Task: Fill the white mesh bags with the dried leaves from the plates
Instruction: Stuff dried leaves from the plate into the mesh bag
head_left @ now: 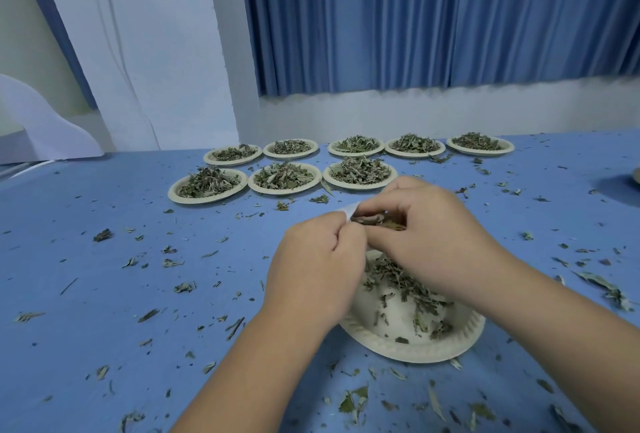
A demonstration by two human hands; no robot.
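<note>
Leaves (381, 222) are being stuffed into a bag (348, 210) held over a partly bare plate (415, 351).

Only a white corner of the bag is seen. Its mouth is pinched by the curled fingers of the left hand (318, 259), and it is held in the air just above the plate. A tuft of leaves is gripped in the bent fingers of the right hand (426, 235) and pressed at the bag's mouth. The filling step is judged to be under way. Next, the tuft needs to be pushed well inside with the mouth held open, and more gathered from the plate below. On that plate only a thin layer lies, mostly on the far side. Eight far plates (207, 198) are set in two rows, each heaped and seemingly untouched. Crumbs (183, 287) are scattered across the blue table (104, 190).
</note>
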